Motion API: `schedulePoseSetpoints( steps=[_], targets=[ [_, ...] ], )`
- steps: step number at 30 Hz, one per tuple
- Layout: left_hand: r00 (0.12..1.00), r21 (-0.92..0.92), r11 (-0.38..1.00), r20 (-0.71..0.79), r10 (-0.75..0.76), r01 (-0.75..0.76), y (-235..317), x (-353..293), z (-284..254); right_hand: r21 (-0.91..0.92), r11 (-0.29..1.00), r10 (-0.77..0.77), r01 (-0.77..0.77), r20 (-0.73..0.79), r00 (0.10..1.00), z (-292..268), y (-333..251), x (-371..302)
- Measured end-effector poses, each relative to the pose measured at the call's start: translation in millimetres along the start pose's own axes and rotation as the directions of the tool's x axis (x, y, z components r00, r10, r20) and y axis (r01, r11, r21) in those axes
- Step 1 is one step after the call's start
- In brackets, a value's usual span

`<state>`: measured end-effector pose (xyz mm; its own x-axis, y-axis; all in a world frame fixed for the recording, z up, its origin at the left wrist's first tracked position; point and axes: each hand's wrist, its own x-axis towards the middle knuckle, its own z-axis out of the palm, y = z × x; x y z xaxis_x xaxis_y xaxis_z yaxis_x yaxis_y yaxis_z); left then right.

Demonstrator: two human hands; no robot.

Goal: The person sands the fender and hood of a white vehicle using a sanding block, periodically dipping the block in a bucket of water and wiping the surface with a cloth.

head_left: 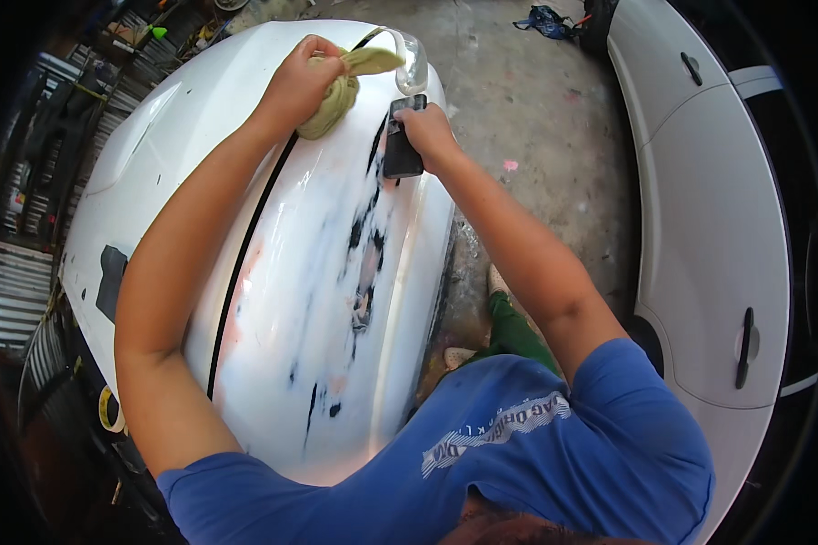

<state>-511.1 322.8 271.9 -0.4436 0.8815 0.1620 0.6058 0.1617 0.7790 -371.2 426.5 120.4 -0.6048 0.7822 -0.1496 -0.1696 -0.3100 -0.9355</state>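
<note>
My left hand [302, 80] is closed on a bunched yellow-green cloth [334, 104], which rests on the white car body beside a dark panel gap. One twisted end of the cloth sticks out to the right. My right hand [430, 136] grips a black sanding block [403, 162] lying against the panel near the clear headlight [411, 68]. Below the block, the white car panel [323, 300] shows streaks of black, bluish and pinkish patches where the paint is uneven. What lies under the cloth and block is hidden.
A second light-coloured car [700, 182] stands on the right, across a stained concrete floor [545, 136]. Left of the panel lies the white hood with a black patch [109, 282]. A yellow tape roll [108, 413] and corrugated metal [14, 295] are at far left. A dark plastic bag [547, 22] lies at the back.
</note>
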Motion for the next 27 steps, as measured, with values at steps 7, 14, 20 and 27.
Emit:
schedulePoseSetpoints(
  steps=[7,14,20,27],
  targets=[
    [0.985,-0.250,0.968,0.156,0.068,-0.028,-26,0,-8,-0.318,0.914,-0.283,0.254,-0.046,0.958,7,44,-35],
    [0.972,-0.191,0.980,0.236,-0.003,0.049,-27,2,-3,-0.535,0.762,-0.456,0.366,-0.042,0.889,6,51,-30],
    [0.963,-0.219,0.976,0.260,0.063,-0.005,-13,3,7,-0.268,0.963,-0.061,0.034,-0.092,0.994,-13,8,10],
    [0.971,-0.229,0.966,0.177,0.161,-0.118,-14,-13,6,-0.364,0.892,-0.307,0.269,-0.051,0.950,4,27,-39]
  ],
)
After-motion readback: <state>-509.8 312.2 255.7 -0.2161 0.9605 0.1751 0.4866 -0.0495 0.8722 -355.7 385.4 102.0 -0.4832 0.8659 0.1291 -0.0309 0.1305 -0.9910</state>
